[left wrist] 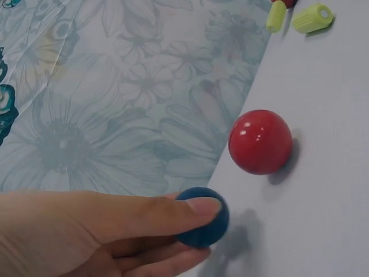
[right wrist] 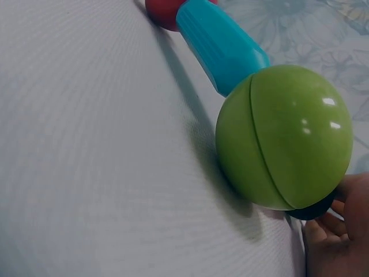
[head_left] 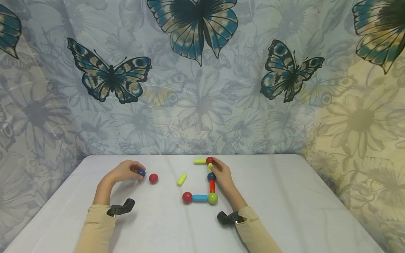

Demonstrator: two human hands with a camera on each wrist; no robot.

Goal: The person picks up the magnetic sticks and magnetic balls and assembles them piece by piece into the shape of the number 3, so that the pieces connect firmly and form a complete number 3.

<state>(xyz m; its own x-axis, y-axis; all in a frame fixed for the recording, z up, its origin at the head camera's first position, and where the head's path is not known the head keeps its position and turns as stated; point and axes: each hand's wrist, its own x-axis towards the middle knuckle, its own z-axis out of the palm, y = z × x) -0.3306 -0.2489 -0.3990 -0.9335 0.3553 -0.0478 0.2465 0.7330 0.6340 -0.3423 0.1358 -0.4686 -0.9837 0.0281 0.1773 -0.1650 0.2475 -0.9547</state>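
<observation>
My left hand (head_left: 126,171) pinches a blue ball (left wrist: 203,235) between thumb and fingers at the left of the table. A loose red ball (head_left: 153,178) lies just right of it. My right hand (head_left: 224,177) grips the far part of a chain of toy balls and rods, thumb at a short yellow-green rod (head_left: 210,168) and fingertips at the far red ball (head_left: 209,160). Nearer along the chain come another blue ball (head_left: 211,176), a red rod (head_left: 212,186), a green ball (right wrist: 282,138), a light-blue rod (right wrist: 222,46) and a red ball (head_left: 187,197).
A loose yellow-green rod (head_left: 181,179) lies between the hands. Another yellow-green rod (head_left: 200,161) points left from the chain's far red ball. The white-covered table (head_left: 164,225) ends at a butterfly-patterned cloth (head_left: 202,105).
</observation>
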